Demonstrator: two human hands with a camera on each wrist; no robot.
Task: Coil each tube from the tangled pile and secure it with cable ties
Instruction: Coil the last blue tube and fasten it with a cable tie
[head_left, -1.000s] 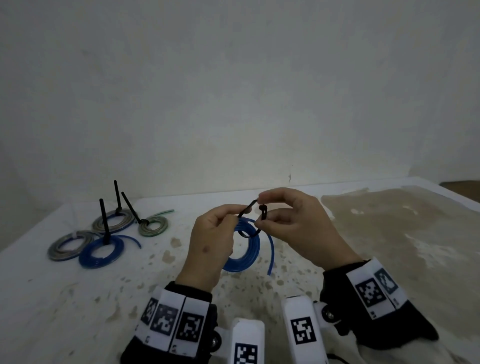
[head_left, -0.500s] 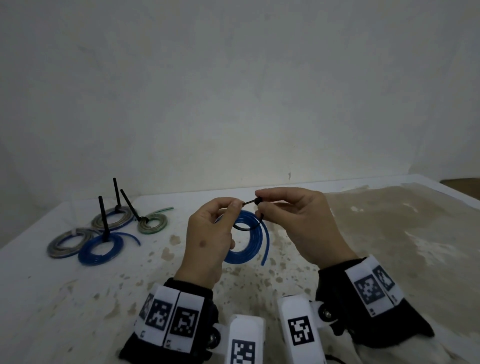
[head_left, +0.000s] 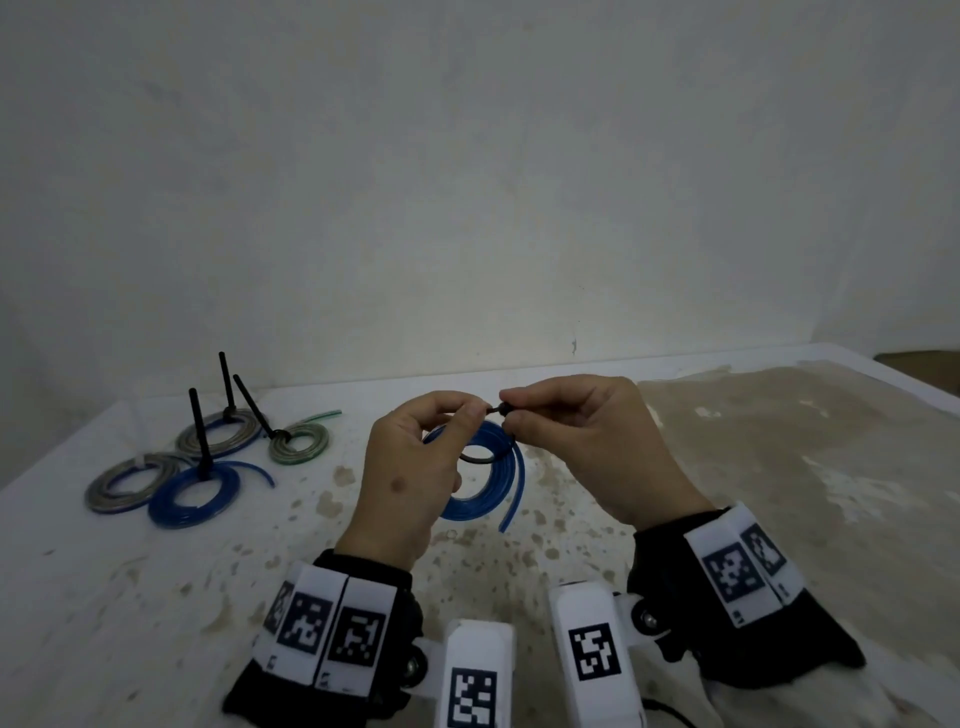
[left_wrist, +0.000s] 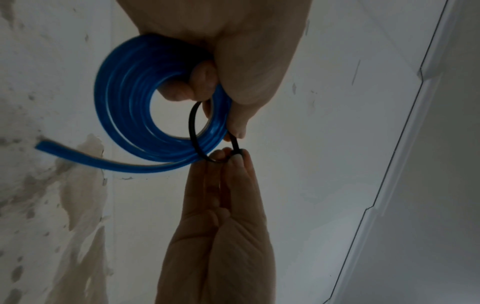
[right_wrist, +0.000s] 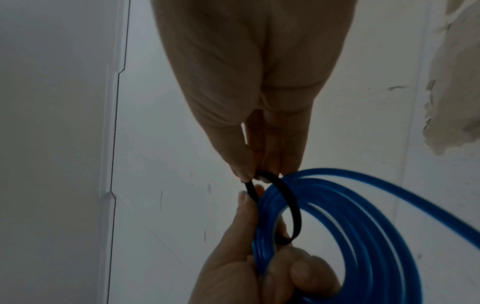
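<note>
A coiled blue tube (head_left: 491, 493) hangs above the table, held in the curled fingers of my left hand (head_left: 467, 415). A black cable tie (head_left: 478, 458) loops loosely round the coil's strands. My left thumb and forefinger pinch the tie's tail, while my right hand (head_left: 511, 410) pinches the tie's head (head_left: 503, 409). In the left wrist view the tie (left_wrist: 193, 131) crosses the coil (left_wrist: 124, 102), whose free end sticks out sideways. The right wrist view shows the tie (right_wrist: 292, 205) circling the coil (right_wrist: 350, 216), with my right hand (right_wrist: 255, 174) on its top.
At the left of the stained white table (head_left: 779, 467) lie several tied coils: a blue one (head_left: 195, 491), two grey ones (head_left: 124, 483) (head_left: 218, 436) and a green one (head_left: 298, 441). Black tie tails stand up from some of them. A plain wall rises behind.
The tie's tail and head, apart a second ago, have met between my fingertips. The loop round the coil has shrunk, and both hands have risen slightly.
</note>
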